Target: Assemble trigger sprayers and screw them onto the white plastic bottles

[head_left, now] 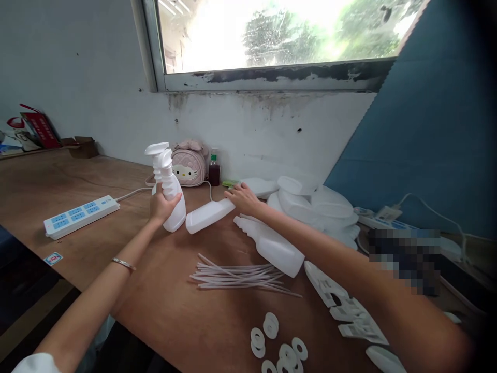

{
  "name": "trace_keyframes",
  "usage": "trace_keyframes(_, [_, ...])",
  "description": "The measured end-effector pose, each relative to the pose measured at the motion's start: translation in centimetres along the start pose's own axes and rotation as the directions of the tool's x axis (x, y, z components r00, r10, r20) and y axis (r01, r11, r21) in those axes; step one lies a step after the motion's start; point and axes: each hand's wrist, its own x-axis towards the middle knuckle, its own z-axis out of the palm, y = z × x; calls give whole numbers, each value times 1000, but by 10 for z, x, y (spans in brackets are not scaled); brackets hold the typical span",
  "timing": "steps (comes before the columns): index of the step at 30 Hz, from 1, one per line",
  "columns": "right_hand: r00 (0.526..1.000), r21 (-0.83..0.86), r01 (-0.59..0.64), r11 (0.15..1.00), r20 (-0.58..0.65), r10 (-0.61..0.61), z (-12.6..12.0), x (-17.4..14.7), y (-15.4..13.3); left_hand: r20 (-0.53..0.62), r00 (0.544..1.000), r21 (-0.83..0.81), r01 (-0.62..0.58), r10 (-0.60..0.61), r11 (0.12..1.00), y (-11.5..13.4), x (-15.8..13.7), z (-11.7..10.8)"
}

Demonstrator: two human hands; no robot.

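Observation:
My left hand [162, 203] is closed around the neck of a white spray bottle [176, 215], which stands upright and slightly tilted. Right beside it, partly hidden by that hand, is a second white spray head [157, 155]. My right hand [244, 198] reaches across to a white bottle without a spray head [209, 216] that lies on its side. Its fingers curl over the neck end, and the thumb is hidden. Under my right forearm another headless bottle [275, 247] lies on the table. Thin white tubes [240, 276] lie in a loose bundle in front.
White ring washers [271, 326] and white plastic trigger parts [345, 308] lie near the front. More bottles [314, 207] are heaped at the back right. A power strip [82, 215] is on the left. A pink bag [189, 167] and a dark drink bottle [214, 171] stand by the wall.

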Motion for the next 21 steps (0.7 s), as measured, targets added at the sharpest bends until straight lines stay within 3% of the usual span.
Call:
trace_keyframes(3, [996, -25, -14, 1000, -85, 12, -21, -8, 10, 55, 998, 124, 6, -13, 992, -13, -22, 7])
trace_keyframes(6, [991, -53, -42, 998, -128, 35, -37, -26, 21, 35, 996, 179, -86, 81, 980, -24, -34, 13])
trace_keyframes(10, [979, -147, -137, 980, -171, 112, -52, -68, 35, 32, 965, 285, -260, 262, 922, -29, -34, 19])
trace_keyframes(13, [965, -138, -209, 968, -189, 181, -64, -108, 41, 30, 952, 364, -293, 303, 884, -26, -29, 24])
trace_keyframes(18, [951, -90, -286, 954, -150, 271, -84, -176, 28, 82, 943, 375, -328, 321, 867, -25, -20, 29])
trace_keyframes(21, [938, 36, -333, 942, -89, 335, -89, -209, 8, 111, 942, 330, -336, 317, 882, -29, -15, 27])
